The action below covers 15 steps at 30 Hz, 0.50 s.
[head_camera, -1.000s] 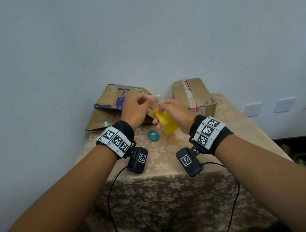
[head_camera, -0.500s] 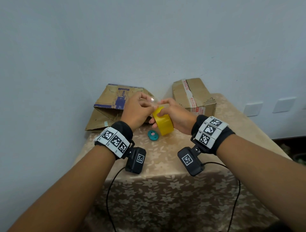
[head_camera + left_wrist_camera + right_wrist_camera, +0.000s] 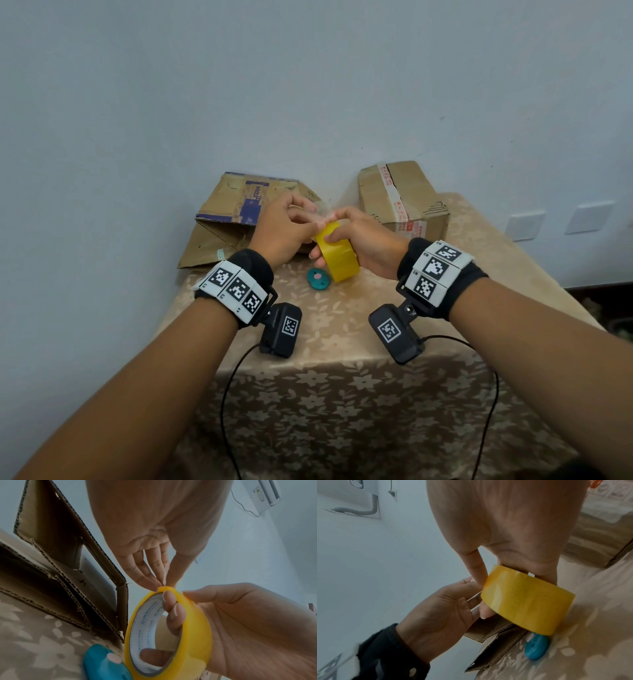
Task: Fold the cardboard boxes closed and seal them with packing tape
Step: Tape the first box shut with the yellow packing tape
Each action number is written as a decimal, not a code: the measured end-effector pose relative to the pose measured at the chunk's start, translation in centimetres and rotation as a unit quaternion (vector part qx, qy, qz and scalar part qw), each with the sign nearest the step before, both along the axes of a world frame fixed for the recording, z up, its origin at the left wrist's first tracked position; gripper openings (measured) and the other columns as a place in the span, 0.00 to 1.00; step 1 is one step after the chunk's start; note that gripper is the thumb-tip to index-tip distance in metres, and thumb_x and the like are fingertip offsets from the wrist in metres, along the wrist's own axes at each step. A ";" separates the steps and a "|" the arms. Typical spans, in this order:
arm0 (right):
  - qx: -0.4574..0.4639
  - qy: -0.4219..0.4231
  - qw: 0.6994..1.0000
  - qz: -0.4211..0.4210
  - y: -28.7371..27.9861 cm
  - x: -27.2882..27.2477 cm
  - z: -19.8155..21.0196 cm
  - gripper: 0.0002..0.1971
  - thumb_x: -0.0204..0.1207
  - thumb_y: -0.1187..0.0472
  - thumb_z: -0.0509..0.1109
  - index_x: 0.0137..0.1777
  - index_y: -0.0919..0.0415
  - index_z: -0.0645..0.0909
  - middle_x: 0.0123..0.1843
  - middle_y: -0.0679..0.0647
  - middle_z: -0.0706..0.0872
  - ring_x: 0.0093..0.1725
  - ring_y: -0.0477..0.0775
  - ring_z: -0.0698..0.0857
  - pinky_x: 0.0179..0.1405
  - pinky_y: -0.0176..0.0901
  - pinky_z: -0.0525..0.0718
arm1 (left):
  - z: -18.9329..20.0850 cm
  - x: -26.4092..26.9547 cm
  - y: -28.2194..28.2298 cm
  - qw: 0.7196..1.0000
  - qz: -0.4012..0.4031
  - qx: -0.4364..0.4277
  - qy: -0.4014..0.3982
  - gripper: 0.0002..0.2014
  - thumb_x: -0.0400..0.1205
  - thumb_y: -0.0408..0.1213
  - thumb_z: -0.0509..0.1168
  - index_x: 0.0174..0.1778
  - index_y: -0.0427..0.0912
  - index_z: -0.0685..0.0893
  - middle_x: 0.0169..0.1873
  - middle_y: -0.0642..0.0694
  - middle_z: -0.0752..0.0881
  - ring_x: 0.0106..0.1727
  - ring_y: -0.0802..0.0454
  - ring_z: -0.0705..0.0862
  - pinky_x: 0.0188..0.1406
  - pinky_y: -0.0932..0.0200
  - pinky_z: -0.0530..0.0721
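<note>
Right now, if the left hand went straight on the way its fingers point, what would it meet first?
The left hand already pinches at the top of the yellow tape roll, so it would likely press into the right hand gripping that roll; depth past them is unclear.

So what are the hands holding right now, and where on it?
The right hand grips the yellow tape roll, fingers through its core. The left hand pinches the tape's loose end at the roll's top.

A plain pale blue-grey wall (image 3: 308, 85) fills the background, evenly lit. The tabletop (image 3: 342, 329) stands against it, covered by a beige cloth with a floral pattern that hangs over the near edge. Two white wall plates (image 3: 525, 226) sit on the wall to the right.
</note>
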State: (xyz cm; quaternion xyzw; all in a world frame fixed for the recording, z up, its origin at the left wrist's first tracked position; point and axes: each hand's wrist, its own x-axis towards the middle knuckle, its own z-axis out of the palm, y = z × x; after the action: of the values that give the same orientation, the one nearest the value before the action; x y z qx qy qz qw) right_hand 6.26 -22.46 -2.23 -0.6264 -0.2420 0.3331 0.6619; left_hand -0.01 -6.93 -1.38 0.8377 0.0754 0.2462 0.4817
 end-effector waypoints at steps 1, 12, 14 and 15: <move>-0.002 0.001 1.000 0.001 0.0 0.0 0.0 0.14 0.87 0.73 0.62 0.67 0.60 0.68 0.48 0.72 0.91 0.44 0.69 0.90 0.56 0.66 0.89 | -0.1 0.0 0.1 1.000 -0.002 0.006 0.000 0.14 0.76 0.27 0.78 0.53 0.36 0.82 0.40 0.37 0.92 0.41 0.57 0.90 0.47 0.55 0.90; -0.025 -0.009 0.999 0.018 -0.1 -0.7 0.1 0.18 0.89 0.71 0.62 0.76 0.62 0.67 0.48 0.73 0.91 0.40 0.66 0.92 0.43 0.55 0.93 | -0.2 -0.2 0.1 1.000 0.017 -0.017 -0.013 0.11 0.77 0.29 0.78 0.47 0.42 0.82 0.39 0.38 0.93 0.41 0.50 0.90 0.51 0.47 0.91; -0.022 -0.013 1.000 0.017 -0.1 -0.8 0.1 0.17 0.89 0.71 0.62 0.75 0.62 0.68 0.49 0.75 0.90 0.38 0.65 0.92 0.39 0.52 0.93 | -0.1 -0.3 0.0 1.000 0.015 -0.018 -0.019 0.11 0.77 0.28 0.78 0.49 0.40 0.82 0.38 0.40 0.93 0.38 0.55 0.89 0.48 0.52 0.90; -0.021 -0.014 1.000 0.013 -0.1 -0.8 0.1 0.17 0.89 0.70 0.62 0.75 0.63 0.69 0.50 0.75 0.90 0.38 0.64 0.92 0.38 0.51 0.93 | 0.0 -0.4 -0.2 0.999 0.010 -0.021 -0.027 0.11 0.77 0.28 0.78 0.48 0.41 0.82 0.37 0.41 0.93 0.37 0.56 0.89 0.47 0.55 0.90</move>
State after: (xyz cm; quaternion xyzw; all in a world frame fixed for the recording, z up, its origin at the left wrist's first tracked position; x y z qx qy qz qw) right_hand 5.45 -22.57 -2.12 -0.6414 -0.2523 0.3377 0.6410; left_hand -0.42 -7.09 -1.37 0.8198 0.0762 0.2719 0.4981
